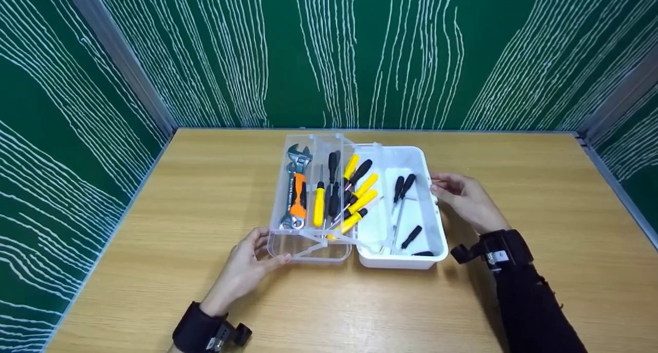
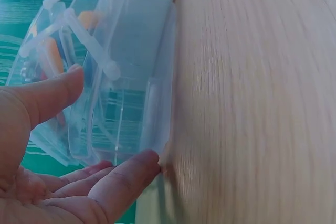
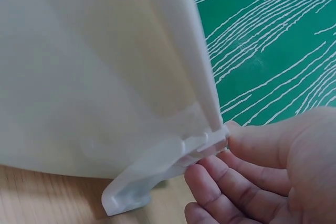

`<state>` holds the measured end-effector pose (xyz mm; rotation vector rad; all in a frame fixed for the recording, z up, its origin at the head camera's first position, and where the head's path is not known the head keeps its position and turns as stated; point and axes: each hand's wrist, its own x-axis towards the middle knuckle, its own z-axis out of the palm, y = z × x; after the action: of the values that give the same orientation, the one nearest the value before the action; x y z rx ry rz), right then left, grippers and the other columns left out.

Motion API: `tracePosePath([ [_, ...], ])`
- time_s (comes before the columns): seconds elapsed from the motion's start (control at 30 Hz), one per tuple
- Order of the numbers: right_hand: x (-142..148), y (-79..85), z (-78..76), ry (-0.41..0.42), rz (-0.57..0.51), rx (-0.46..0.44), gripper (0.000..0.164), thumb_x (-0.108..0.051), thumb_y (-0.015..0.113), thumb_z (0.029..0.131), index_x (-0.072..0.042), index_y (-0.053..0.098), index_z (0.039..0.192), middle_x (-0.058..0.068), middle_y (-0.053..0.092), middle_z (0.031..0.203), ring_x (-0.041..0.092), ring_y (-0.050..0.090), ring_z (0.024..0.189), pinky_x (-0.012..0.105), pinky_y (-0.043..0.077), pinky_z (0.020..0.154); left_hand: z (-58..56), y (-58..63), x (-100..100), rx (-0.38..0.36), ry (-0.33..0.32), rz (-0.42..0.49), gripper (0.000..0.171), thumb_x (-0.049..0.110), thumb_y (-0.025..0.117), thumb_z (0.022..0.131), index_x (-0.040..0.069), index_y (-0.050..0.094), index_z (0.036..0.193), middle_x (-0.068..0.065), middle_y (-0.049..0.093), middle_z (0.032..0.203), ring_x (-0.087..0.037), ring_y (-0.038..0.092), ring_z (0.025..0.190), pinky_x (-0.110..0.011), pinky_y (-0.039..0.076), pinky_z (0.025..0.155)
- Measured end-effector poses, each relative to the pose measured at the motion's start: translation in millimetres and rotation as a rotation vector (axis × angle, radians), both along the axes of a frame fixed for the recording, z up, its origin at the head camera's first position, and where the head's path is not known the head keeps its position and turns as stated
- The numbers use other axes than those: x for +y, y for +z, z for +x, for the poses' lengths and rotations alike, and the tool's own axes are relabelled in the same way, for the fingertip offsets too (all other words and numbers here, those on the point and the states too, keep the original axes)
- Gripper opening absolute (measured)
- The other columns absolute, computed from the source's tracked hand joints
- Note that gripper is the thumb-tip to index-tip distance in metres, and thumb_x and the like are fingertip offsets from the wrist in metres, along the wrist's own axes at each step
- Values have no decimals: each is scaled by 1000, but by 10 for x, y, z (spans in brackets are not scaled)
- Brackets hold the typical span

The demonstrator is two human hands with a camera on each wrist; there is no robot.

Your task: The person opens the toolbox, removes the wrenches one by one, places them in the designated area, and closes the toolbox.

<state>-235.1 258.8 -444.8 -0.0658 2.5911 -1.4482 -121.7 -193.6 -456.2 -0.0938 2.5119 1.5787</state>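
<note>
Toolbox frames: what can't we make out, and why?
Head: the rest of the nearest black handle, hidden behind the near side of the white box.
Head: the rest of the right sleeve, cut off by the bottom edge.
Left wrist: which tool the orange shape is, blurred behind clear plastic.
Right wrist: the box's inside, hidden by its outer wall.

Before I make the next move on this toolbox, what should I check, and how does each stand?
1. Left hand at the clear lid: ok, thumb and fingers about its edge.
2. Right hand at the white box: ok, thumb and fingers at its side fitting.
3. Lid closed: not ok, folded open beside the box.
4. Adjustable wrench inside the outer tray: ok.
5. Black-handled screwdrivers within the box walls: ok.
6. Yellow-handled screwdrivers clear of tray edges: cannot tell.
</note>
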Motion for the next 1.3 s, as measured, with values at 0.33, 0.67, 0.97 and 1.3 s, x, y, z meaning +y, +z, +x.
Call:
tracePosePath([
  [0.33, 27, 76, 25, 27, 33, 12, 56, -39, 60, 111, -6, 54, 155, 19, 65, 145, 33, 59, 134, 43, 48, 112, 3, 29, 2, 12, -12, -79, 65, 27, 87, 91, 4, 60, 145, -14, 72, 133, -33, 70, 125, -53, 56, 111],
  [0.67, 17, 277, 107, 31, 26, 35, 60, -46, 59, 110, -6, 55, 154, 16, 64, 148, 31, 58, 135, 22, 52, 100, -3, 231, -53, 119, 17, -121, 51, 19, 82, 96, 3, 65, 142, -11, 76, 125, -27, 73, 115, -43, 62, 102],
  [0.97, -25, 405, 193, 43, 67, 116, 58, -45, 57, 111, -9, 55, 155, 18, 63, 151, 33, 60, 137, 28, 49, 107, -41, 513, -58, 229, 68, -198, 38, 16, 79, 97, 2, 72, 132, -11, 79, 117, -26, 75, 107, -39, 64, 93],
  [1.3, -77, 517, 251, 55, 63, 158, 57, -43, 57, 111, -6, 55, 155, 19, 65, 148, 32, 64, 133, 5, 47, 90, -150, 809, 8, 306, 72, -297, 31, 12, 74, 97, 1, 75, 126, -13, 80, 113, -25, 76, 101, -40, 65, 87],
])
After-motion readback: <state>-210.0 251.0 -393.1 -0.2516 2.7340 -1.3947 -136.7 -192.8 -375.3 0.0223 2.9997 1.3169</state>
